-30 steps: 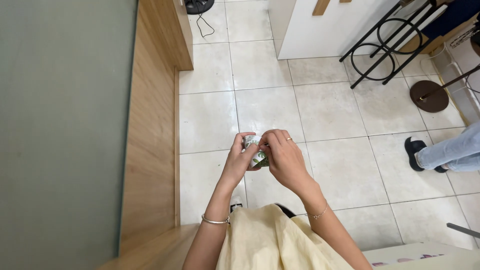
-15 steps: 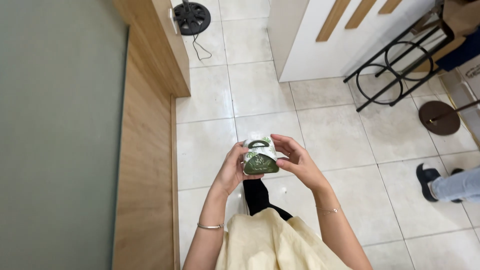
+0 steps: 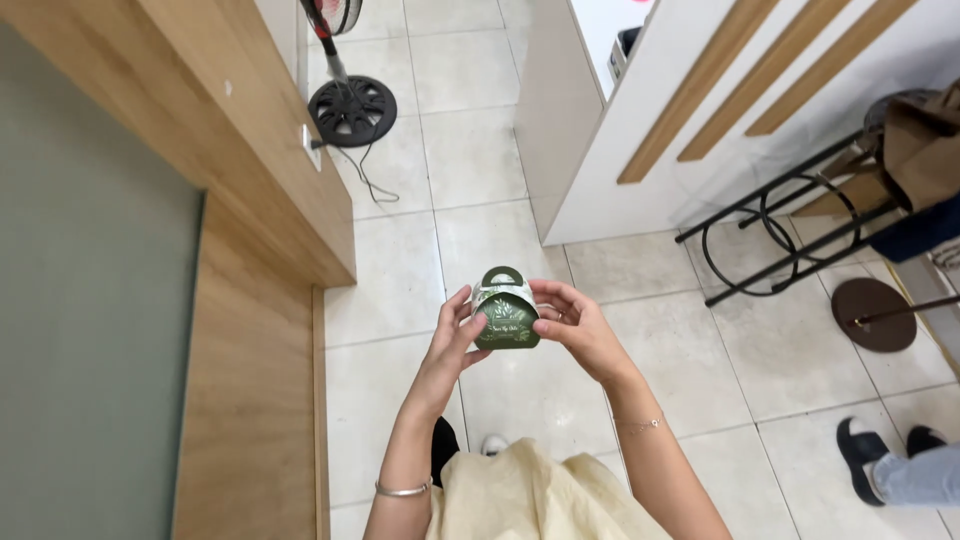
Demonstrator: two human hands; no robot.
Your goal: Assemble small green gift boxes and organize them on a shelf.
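Both forearms reach forward, raised; the left hand [image 3: 455, 335] and right hand [image 3: 580, 330] face each other, fingers curled inward, thumbs up.

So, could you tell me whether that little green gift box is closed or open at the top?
Closed: the gift box is held upright between the left hand and right hand, with its top flaps joined into a looped handle.

Dark green gift box [image 3: 506, 318] with pale leafy pattern.
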